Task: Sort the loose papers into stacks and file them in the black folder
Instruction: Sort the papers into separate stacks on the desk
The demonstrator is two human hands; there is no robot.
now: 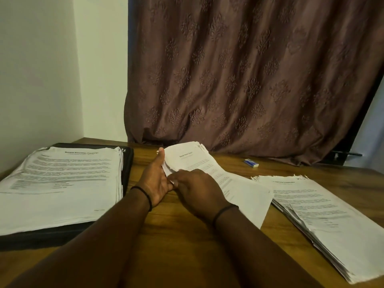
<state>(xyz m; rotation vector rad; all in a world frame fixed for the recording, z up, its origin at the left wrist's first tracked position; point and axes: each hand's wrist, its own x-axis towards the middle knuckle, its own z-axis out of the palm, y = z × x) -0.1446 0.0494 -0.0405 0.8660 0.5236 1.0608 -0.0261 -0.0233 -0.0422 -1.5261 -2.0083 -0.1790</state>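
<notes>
A thick stack of printed papers [62,183] lies on the open black folder [127,169] at the left of the wooden table [176,235]. In the middle, a thinner bundle of papers [245,190] rests on the table with its far end lifted. My left hand [154,179] grips the bundle's left edge, thumb up along it. My right hand [197,190] lies on top of the bundle near that same edge, its fingers curled onto the sheets. A third stack of papers [324,215] lies fanned at the right.
A small blue and white eraser [251,163] lies on the table behind the papers. A brown patterned curtain [249,80] hangs along the table's far edge, and a white wall stands at the left.
</notes>
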